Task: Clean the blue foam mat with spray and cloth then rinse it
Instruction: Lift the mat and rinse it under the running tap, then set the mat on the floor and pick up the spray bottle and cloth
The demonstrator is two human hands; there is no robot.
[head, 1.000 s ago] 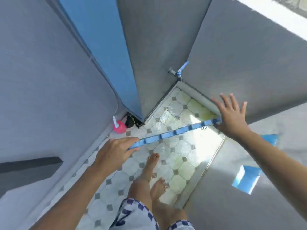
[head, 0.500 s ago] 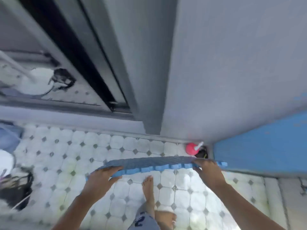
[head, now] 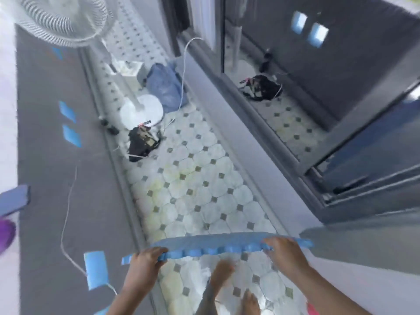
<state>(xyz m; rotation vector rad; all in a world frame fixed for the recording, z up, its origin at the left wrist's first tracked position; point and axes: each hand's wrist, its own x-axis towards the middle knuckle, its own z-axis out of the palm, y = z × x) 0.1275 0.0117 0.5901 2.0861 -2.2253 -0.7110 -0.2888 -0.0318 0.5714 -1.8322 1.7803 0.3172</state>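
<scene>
while both hands clamp its near edge, left hand (head: 143, 262) and right hand (head: 284, 253) hold the blue foam mat (head: 218, 243) level above the tiled floor (head: 195, 192), likely for carrying.

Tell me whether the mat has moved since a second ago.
Yes. The mat, in the left hand and right hand, has swung from the tap corner toward the fan.

place: likely home balcony | cues: tiled floor (head: 204, 178), pedestal fan (head: 61, 21), sliding glass door (head: 295, 87), blurred
</scene>
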